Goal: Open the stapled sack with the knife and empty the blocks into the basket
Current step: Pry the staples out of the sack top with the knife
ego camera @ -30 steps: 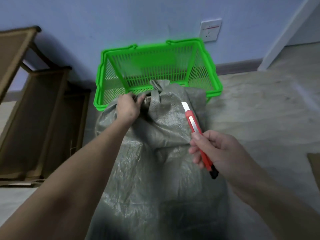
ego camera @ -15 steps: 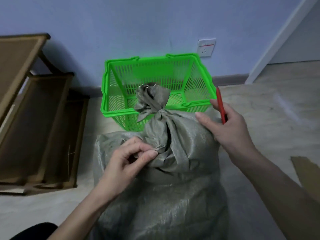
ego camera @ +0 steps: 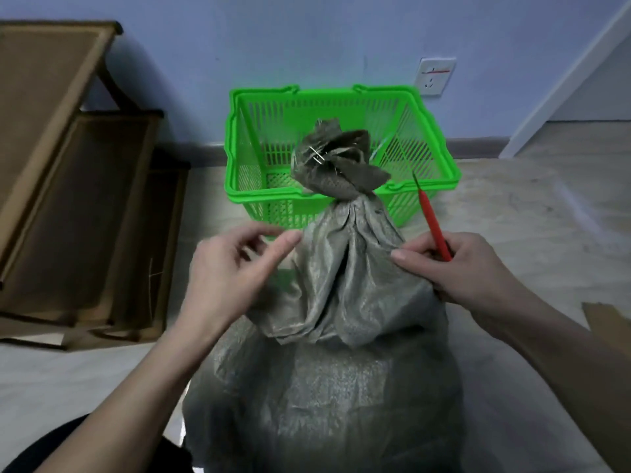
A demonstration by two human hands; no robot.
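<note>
In the head view, the sack [ego camera: 327, 336], a grey-green woven bag, stands on the floor [ego camera: 529, 216] and fills the lower centre of the frame. Its neck narrows upward to a bunched top [ego camera: 336, 165] at centre, where pale staples [ego camera: 317, 157] show among the folds. The top rises in front of the green basket [ego camera: 341, 93], which sits in the upper centre against the blue wall; no blocks are visible in the basket's part that shows, and the sack is closed.

The left hand [ego camera: 232, 268], left of centre, hovers just beside the neck with fingers loosely spread and thumb extended; it holds nothing, and whether the thumb tip touches the cloth I cannot tell. The right hand [ego camera: 454, 264], right of centre, has its fingers curled round the red knife [ego camera: 433, 220], blade end pointing up toward the basket rim, while its thumb presses against the sack's right shoulder.

Flattened cardboard [ego camera: 78, 199] leans at the left, and a wall socket [ego camera: 435, 76] sits at upper right.

The step in hand seems to be readying the cut: the sack is steadied but not yet opened. The next move likely calls for the left hand to take the neck firmly below the staples, and for the blade to go across the bunched cloth, directed away from those fingers.
</note>
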